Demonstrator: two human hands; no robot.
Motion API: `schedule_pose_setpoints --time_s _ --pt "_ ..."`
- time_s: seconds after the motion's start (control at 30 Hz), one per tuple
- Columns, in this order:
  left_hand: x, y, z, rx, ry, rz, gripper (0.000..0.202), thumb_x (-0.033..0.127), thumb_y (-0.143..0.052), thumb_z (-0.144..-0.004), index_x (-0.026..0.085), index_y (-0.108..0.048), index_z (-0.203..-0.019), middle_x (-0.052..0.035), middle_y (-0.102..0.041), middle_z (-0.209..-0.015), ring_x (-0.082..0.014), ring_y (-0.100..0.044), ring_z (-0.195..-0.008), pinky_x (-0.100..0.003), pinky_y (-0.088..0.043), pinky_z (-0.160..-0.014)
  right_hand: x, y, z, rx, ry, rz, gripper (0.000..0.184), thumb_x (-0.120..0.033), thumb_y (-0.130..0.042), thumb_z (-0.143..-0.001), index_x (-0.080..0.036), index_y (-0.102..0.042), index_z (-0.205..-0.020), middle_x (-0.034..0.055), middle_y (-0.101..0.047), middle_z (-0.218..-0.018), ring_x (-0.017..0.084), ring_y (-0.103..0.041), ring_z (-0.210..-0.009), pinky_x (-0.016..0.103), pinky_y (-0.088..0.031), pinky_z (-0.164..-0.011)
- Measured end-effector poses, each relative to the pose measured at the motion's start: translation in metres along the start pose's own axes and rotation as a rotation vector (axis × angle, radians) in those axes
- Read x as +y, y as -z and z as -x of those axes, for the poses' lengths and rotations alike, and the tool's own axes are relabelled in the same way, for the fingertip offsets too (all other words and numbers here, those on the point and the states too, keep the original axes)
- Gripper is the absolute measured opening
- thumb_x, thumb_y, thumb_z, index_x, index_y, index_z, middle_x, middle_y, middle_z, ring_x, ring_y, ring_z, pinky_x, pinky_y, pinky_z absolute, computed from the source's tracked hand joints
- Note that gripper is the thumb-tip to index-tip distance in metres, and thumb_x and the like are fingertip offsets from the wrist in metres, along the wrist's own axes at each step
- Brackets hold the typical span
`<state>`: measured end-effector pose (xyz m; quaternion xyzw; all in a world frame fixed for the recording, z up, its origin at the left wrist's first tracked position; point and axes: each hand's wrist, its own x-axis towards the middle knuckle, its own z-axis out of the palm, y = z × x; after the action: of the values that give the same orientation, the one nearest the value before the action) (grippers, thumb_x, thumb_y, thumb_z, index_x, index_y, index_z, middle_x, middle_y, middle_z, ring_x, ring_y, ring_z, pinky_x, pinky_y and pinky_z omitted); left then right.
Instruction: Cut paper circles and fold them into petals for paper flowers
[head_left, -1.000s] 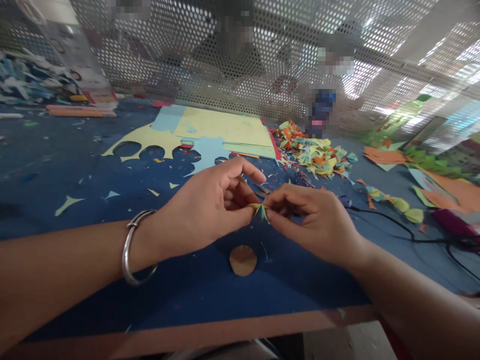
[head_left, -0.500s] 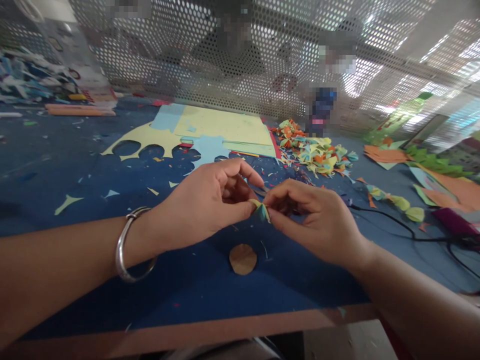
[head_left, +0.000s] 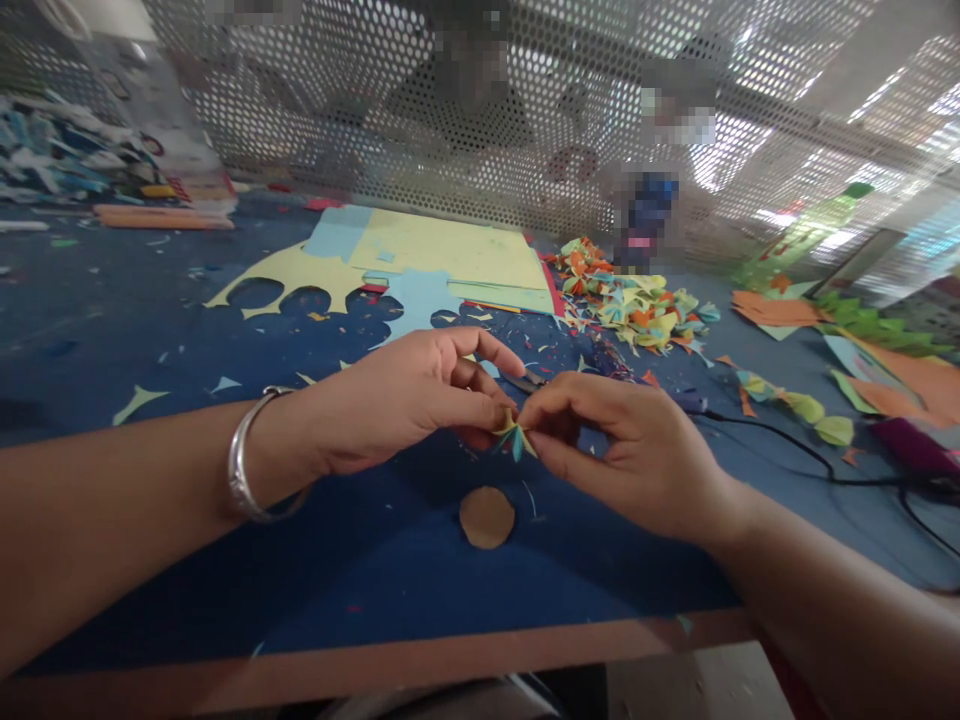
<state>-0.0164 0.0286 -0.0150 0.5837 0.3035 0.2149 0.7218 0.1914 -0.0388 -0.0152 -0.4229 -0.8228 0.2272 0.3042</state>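
Between my two hands is a small folded paper piece (head_left: 515,440), yellow on its outer sides and blue in the middle, its pleats fanning downward. My left hand (head_left: 442,395), with a silver bangle at the wrist, pinches its left side between thumb and fingers. The fingertips of my right hand (head_left: 615,440) close on its right side. Just beneath them a brown paper disc (head_left: 487,517) lies flat on the blue table (head_left: 360,570). Behind the fingers, scissors (head_left: 525,381) are partly hidden.
Cut yellow and blue sheets (head_left: 457,245) lie behind the hands. A pile of folded coloured paper pieces (head_left: 637,305) is to their right. A black cable (head_left: 780,445) runs right from a purple-grey tool (head_left: 686,401). A clear bottle (head_left: 169,130) stands back left, before a perforated metal panel (head_left: 337,90).
Both hands have dipped slightly, and the folded paper piece has moved a little down and left. More of the scissors now shows behind the fingers. The brown disc stays put.
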Motion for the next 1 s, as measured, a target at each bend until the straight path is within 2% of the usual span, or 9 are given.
schedule_pose_setpoints --time_s 0.23,0.37,0.5,0.67,0.83,1.0 --pt "-0.0009 0.0080 -0.0012 -0.196 0.104 -0.069 0.031 0.009 -0.070 -0.079 0.019 -0.060 -0.106 0.0002 -0.073 -0.082 -0.0114 -0.068 -0.072 -0.022 -0.054 -0.068 0.0027 -0.0017 0.0039 -0.118 0.002 -0.081 0.017 -0.015 -0.063 -0.095 -0.020 -0.065 -0.111 0.0010 -0.068 -0.094 0.008 -0.062 -0.072 0.019 -0.052 -0.069" --pt "-0.0019 0.0080 -0.0004 -0.242 0.138 -0.088 0.034 0.009 -0.070 -0.077 0.022 -0.060 -0.107 0.0007 -0.073 -0.083 -0.0137 -0.070 -0.073 -0.023 -0.052 -0.065 0.0033 -0.0015 0.0036 -0.187 0.036 -0.096 0.016 -0.015 -0.062 -0.095 -0.019 -0.064 -0.110 0.0003 -0.068 -0.091 0.008 -0.062 -0.071 0.018 -0.051 -0.067" --pt "0.0002 0.0060 0.0001 -0.237 0.162 -0.079 0.042 0.016 -0.077 -0.073 0.022 -0.059 -0.110 0.0015 -0.072 -0.077 -0.0162 -0.071 -0.071 -0.024 -0.053 -0.064 0.0024 0.0003 0.0042 -0.268 0.005 -0.107 0.013 -0.013 -0.063 -0.093 -0.020 -0.064 -0.104 -0.0018 -0.066 -0.086 0.008 -0.060 -0.068 0.018 -0.049 -0.063" --pt "0.0017 0.0035 0.0006 -0.182 0.169 -0.052 0.044 0.019 -0.076 -0.077 0.020 -0.054 -0.115 -0.0030 -0.075 -0.084 -0.0161 -0.072 -0.068 -0.025 -0.055 -0.063 0.0008 0.0008 0.0038 -0.231 -0.011 -0.100 0.012 -0.012 -0.064 -0.091 -0.020 -0.060 -0.100 -0.0011 -0.064 -0.086 0.008 -0.060 -0.070 0.019 -0.050 -0.065" --pt "-0.0013 0.0019 0.0008 -0.173 0.167 -0.056 0.043 0.019 -0.074 -0.079 0.020 -0.052 -0.116 0.0005 -0.072 -0.078 -0.0151 -0.070 -0.066 -0.024 -0.055 -0.063 -0.0018 0.0000 0.0022 -0.262 -0.035 -0.124 0.013 -0.013 -0.063 -0.092 -0.020 -0.061 -0.103 -0.0004 -0.066 -0.087 0.009 -0.062 -0.069 0.019 -0.051 -0.065" --pt "0.0026 0.0010 0.0016 -0.160 0.179 -0.051 0.042 0.015 -0.073 -0.079 0.019 -0.051 -0.115 -0.0003 -0.074 -0.079 -0.0140 -0.069 -0.066 -0.024 -0.055 -0.066 -0.0013 0.0001 0.0022 -0.252 -0.037 -0.117 0.013 -0.011 -0.063 -0.089 -0.020 -0.061 -0.099 -0.0006 -0.065 -0.086 0.009 -0.062 -0.068 0.019 -0.051 -0.064"
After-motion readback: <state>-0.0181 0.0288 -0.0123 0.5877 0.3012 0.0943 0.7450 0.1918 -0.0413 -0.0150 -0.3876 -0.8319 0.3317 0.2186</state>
